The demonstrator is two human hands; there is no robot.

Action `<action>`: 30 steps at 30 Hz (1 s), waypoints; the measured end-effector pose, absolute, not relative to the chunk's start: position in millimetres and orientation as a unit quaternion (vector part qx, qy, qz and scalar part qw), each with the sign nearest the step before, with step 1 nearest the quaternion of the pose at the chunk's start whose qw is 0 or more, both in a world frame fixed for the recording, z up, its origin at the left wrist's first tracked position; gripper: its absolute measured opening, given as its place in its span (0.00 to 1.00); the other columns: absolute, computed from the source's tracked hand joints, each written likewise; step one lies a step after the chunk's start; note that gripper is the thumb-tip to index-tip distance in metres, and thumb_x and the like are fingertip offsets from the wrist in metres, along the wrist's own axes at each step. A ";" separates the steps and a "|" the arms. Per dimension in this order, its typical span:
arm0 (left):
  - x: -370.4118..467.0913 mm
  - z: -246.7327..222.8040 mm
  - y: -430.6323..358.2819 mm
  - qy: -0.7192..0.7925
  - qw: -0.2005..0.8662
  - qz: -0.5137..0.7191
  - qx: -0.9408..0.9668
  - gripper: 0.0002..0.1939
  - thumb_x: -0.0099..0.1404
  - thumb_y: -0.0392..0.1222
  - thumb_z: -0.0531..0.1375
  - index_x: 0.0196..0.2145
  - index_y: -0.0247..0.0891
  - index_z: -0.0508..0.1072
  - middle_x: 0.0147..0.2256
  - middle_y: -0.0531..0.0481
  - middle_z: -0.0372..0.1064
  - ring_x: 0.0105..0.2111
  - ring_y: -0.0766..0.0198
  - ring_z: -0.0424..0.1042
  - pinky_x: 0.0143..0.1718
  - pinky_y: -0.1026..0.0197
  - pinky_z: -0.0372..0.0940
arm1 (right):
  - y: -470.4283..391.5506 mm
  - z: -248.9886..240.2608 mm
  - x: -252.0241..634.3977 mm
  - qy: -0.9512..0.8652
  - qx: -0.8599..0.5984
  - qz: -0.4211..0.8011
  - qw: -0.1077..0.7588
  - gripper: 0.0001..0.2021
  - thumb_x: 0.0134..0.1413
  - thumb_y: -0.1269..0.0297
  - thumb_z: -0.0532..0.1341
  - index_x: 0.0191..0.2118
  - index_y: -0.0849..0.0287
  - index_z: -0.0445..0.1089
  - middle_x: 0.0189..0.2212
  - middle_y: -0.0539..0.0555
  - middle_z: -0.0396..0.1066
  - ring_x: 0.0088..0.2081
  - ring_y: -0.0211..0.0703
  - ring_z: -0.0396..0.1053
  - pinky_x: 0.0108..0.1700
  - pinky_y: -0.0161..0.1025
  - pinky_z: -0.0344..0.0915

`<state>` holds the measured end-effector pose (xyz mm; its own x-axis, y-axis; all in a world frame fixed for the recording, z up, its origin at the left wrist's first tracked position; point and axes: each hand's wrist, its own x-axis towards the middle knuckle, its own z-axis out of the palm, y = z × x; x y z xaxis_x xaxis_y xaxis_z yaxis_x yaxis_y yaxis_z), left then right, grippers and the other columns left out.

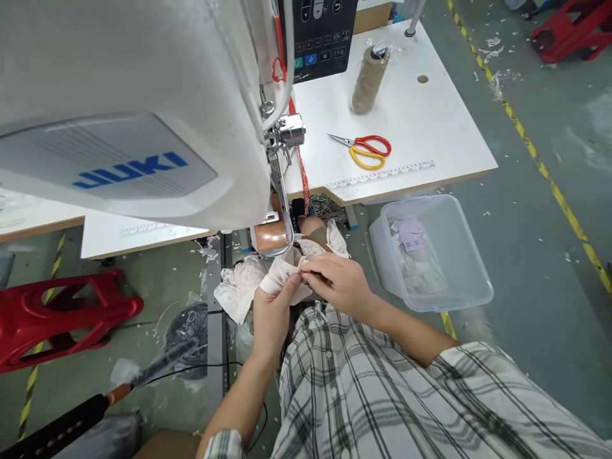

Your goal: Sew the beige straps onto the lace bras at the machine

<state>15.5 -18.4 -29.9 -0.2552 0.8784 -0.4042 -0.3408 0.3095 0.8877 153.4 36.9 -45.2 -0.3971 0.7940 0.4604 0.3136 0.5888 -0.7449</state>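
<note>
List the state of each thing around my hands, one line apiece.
Left hand: closed, gripping fabric
Right hand: fingers pinched together at the fabric
Pale fabric: bunched, held in both hands
Scissors: lying on the white tabletop
Thread cone: standing on the tabletop
Plastic bin: open, pale material inside

The bare left hand pinches, thumb uppermost. The bare right hand angles inward beside it, curled and pinching.
</note>
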 end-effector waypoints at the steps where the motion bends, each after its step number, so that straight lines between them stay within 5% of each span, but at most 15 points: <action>1: 15.5 -29.5 -19.2 0.585 0.557 0.532 0.253 0.17 0.62 0.47 0.67 0.47 0.38 0.79 0.48 0.46 0.78 0.51 0.55 0.75 0.55 0.55 0.68 | 37.1 -46.0 154.0 -0.784 -0.355 0.288 0.420 0.05 0.64 0.70 0.59 0.38 0.58 0.74 0.34 0.53 0.78 0.36 0.39 0.75 0.39 0.35 0.70; 6: 12.8 -23.4 -19.7 0.653 0.469 0.464 0.372 0.16 0.63 0.45 0.64 0.47 0.37 0.79 0.48 0.47 0.78 0.52 0.56 0.75 0.56 0.57 0.67 | 40.8 -49.6 159.0 -0.790 -0.355 0.290 0.408 0.07 0.64 0.68 0.58 0.35 0.57 0.73 0.33 0.52 0.78 0.35 0.38 0.74 0.38 0.33 0.68; 14: -1.3 -25.7 -21.8 0.631 0.341 0.409 0.564 0.09 0.59 0.45 0.64 0.31 0.36 0.81 0.28 0.48 0.80 0.29 0.59 0.77 0.32 0.61 0.72 | 54.4 -43.0 170.3 -0.831 -0.261 0.351 0.344 0.05 0.50 0.73 0.58 0.27 0.57 0.67 0.23 0.47 0.68 0.26 0.35 0.63 0.28 0.32 0.56; 26: 8.7 -21.5 -12.7 0.626 0.495 0.401 0.449 0.13 0.59 0.48 0.65 0.36 0.36 0.80 0.35 0.46 0.80 0.37 0.56 0.76 0.41 0.57 0.71 | 46.2 -52.0 172.9 -0.743 -0.327 0.509 0.286 0.06 0.52 0.69 0.59 0.26 0.59 0.66 0.22 0.46 0.62 0.25 0.34 0.59 0.28 0.31 0.55; 30: 7.8 -18.3 -10.3 0.652 0.460 0.399 0.452 0.12 0.57 0.48 0.66 0.31 0.36 0.81 0.28 0.48 0.77 0.30 0.58 0.72 0.33 0.61 0.68 | 47.4 -46.8 175.5 -0.731 -0.360 0.513 0.271 0.06 0.53 0.67 0.61 0.27 0.60 0.69 0.23 0.47 0.64 0.27 0.35 0.61 0.30 0.32 0.57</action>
